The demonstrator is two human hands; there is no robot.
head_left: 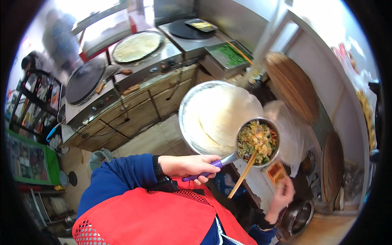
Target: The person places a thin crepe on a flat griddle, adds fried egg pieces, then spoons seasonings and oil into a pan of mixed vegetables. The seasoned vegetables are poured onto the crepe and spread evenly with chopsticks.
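My left hand grips the purple handle of a small metal saucepan. The pan holds a mix of chopped vegetables and egg. It hangs over the edge of a large metal tray stacked with thin white pancakes. A pair of wooden chopsticks leans out of the pan toward me. My right hand is lower right, fingers spread, close to a small orange packet; I cannot tell if it touches the packet.
Round griddles sit on a steel counter at the back, one with a pancake cooking. A tray of green vegetables lies behind. Round wooden boards lean on the right. A metal bowl sits low right. A blurred person stands far left.
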